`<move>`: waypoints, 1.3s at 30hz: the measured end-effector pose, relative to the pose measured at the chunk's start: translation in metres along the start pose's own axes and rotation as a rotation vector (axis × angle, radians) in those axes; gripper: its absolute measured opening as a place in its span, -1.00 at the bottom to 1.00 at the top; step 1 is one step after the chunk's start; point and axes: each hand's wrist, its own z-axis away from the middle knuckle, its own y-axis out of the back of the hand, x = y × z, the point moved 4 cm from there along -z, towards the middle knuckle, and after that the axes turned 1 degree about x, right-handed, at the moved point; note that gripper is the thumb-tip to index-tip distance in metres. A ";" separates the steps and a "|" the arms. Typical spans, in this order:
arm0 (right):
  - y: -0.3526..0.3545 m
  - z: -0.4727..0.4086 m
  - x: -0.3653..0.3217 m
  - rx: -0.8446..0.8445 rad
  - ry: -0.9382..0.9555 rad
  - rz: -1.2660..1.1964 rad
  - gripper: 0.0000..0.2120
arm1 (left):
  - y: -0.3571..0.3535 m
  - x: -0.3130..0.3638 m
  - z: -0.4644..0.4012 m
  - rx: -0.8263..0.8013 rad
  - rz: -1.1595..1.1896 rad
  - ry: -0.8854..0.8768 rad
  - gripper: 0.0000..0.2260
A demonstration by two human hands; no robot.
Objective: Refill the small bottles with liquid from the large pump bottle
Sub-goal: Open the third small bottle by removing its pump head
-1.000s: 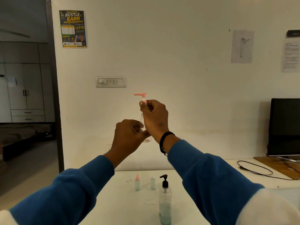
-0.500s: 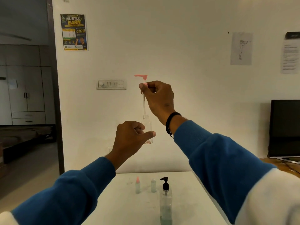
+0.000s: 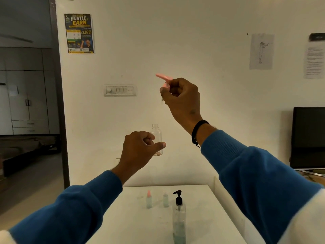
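Small clear bottle uncapped, held up in my left hand above the table; right hand pinches its pink pump top; loose grip risks dropping it.

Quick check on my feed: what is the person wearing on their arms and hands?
Both arms are in blue long sleeves with ribbed cuffs; white fabric shows near the frame's bottom corners. The left hand is bare. The right hand is bare too, with a black cord bracelet round its wrist. No gloves or rings visible.
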 end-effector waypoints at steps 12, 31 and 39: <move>-0.006 0.063 0.051 -0.188 0.109 0.054 -0.76 | 0.003 -0.055 0.025 0.000 0.024 0.073 -0.75; -0.084 0.243 0.244 -0.526 -0.112 0.218 -0.79 | -0.057 -0.237 0.127 -0.120 0.025 0.408 -0.66; -0.117 0.363 0.336 -0.804 -0.269 0.347 -0.83 | -0.083 -0.338 0.195 -0.232 -0.086 0.578 -0.65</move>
